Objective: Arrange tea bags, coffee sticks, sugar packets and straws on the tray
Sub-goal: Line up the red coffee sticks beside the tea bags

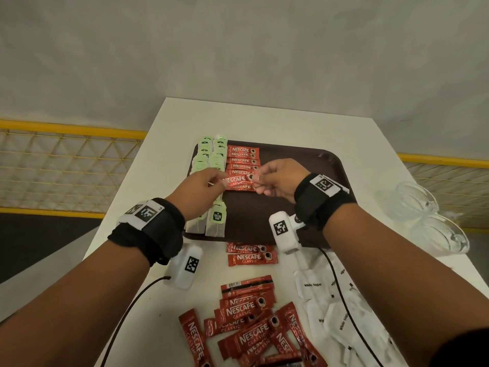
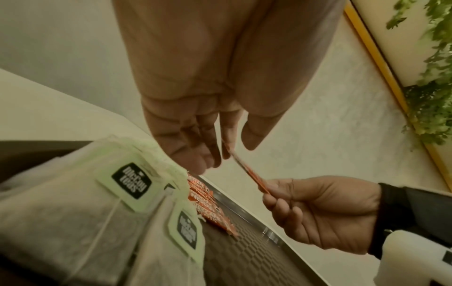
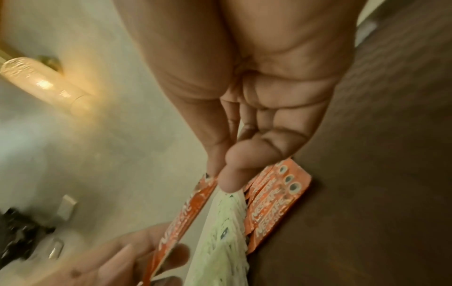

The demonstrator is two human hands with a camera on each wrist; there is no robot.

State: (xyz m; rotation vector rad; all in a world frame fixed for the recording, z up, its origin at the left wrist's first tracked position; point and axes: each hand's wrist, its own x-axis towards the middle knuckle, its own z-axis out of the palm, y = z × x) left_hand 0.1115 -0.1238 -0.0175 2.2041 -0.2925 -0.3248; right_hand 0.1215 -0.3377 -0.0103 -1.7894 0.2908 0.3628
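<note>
**Between both hands: one coffee stick, held crosswise above the tray**

Between the two hands, pinched at both ends: a red coffee stick (image 1: 239, 180). Left hand (image 1: 202, 192) nipping its left end with thumb and fingertips, right hand (image 1: 277, 178) nipping its right end the same way, other fingers loosely curled. Long axis running left to right, from one hand to the other, printed face up, cup logo toward the right hand. Held just above the brown tray (image 1: 312, 181), over the near end of a column of coffee sticks (image 1: 242, 160) laid flat, each likewise crosswise.

Just beyond and under the left hand: two rows of tea bags (image 1: 211, 157) with pale green tags, along the tray's left side.

Nearer than the wrists, off the tray: two loose sticks (image 1: 251, 254) side by side, then a jumbled heap of coffee sticks (image 1: 254, 324). Under the right forearm: white sugar packets (image 1: 322, 303). Further out past the right hand: clear glass dishes (image 1: 428, 221).

Underneath: a white table (image 1: 264, 117). Beyond it, pale flooring and a yellow mesh railing (image 1: 66, 160).

Stick: glossy red, white "NESCAFE CLASSIC" lettering, flat and narrow.
</note>
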